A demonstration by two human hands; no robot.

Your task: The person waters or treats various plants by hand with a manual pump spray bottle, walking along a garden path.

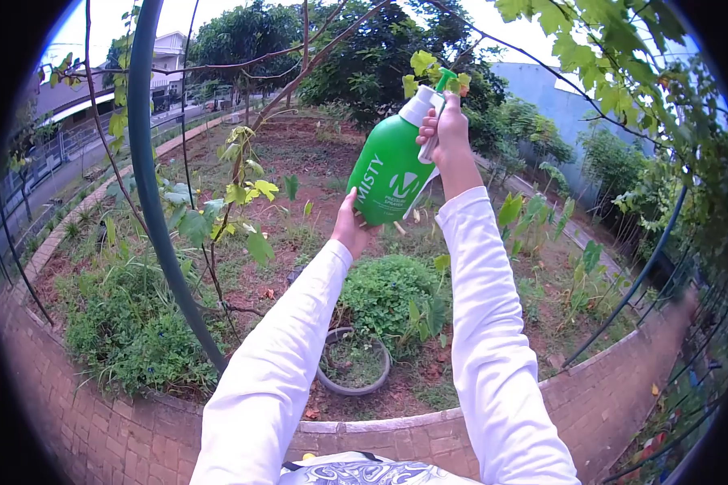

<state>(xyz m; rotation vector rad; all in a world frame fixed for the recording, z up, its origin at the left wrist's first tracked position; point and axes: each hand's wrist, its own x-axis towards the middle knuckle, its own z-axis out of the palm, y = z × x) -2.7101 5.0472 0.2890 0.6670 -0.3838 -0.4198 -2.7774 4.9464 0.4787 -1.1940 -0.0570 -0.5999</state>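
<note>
left hand (353, 228) cupped under green spray bottle (390, 166) base | right hand (445, 125) fingers wrapped on trigger neck | bottle tilted, raised over garden bed (299, 162)

Outdoor garden: soil bed (315, 162) lying inside a curved brick border (121, 436), shrubs growing around a grey pot (353, 364), trees (364, 56) and houses (166, 56) standing beyond the pot.

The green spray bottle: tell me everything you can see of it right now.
The green spray bottle looks like glossy plastic, with white "MISTY" lettering and a white logo on its side, a white collar and a green trigger head on top. It is held up at arm's length, tilted with the head up and to the right. The left hand supports its base; the right hand grips the head. Leaves hang just above the nozzle.
</note>
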